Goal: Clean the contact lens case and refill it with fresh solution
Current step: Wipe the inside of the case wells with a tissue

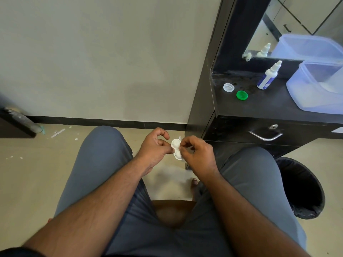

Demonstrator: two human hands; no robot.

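Observation:
A white two-well contact lens case with both caps off hangs in the air above my knees. My left hand pinches its left edge and my right hand pinches its right edge. On the black dresser top to the right lie the two loose caps, a clear white cap and a green cap. Behind them stands the solution bottle, white with a blue label and a nozzle tip.
A translucent bluish plastic tub fills the dresser's right side, below a mirror. The dresser has a drawer with a metal handle. A black bin with a liner stands by my right knee. White scraps litter the floor at left.

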